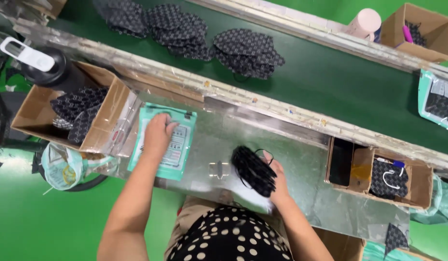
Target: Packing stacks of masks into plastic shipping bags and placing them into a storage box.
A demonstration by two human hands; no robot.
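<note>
A person stands at a metal worktable (301,169), seen from above, both bare forearms reaching forward. The left hand (158,133) lies flat with fingers spread, pressing down on a teal pouch (178,154) that rests on a small stack of the same pouches at about ten o'clock from the person's body. The right hand (277,176), at about one o'clock, is closed around a bundle of black patterned face masks (252,169), lifted slightly above the tabletop.

As far as can be judged, the packing is at an early point: the masks are in hand and not yet in the pouch, and whether the pouch's mouth is open cannot be seen.

Further out, at nine o'clock, an open cardboard box (101,121) holds more dark masks. At three o'clock, a second box (419,181) holds a few masks and small items. Beyond the table, at twelve o'clock, a green conveyor belt (340,82) carries several heaps of masks (245,50). A filled pouch (436,99) lies at the far right edge.
</note>
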